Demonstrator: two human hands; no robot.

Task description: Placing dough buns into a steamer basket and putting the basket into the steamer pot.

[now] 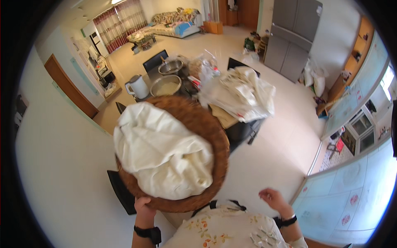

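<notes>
My left hand (143, 203) grips the near rim of a round brown woven basket tray (222, 159), its fingers mostly hidden under the edge. Piled on the tray is a crumpled white cloth (163, 151), which may cover something I cannot see. The tray is held out before me, in front of the dark table. Apart from it, on the right, my right hand (273, 197) hangs in the air with its fingers loosely curled and apart, and nothing shows in it.
Beyond the tray, the table carries a white electric kettle (137, 87), a metal bowl (166, 84) with pale contents, another metal bowl (170, 67) and plastic bags with white cloth (244, 93). A black chair (120, 192) stands at the left; a grey refrigerator (291, 37) stands far right.
</notes>
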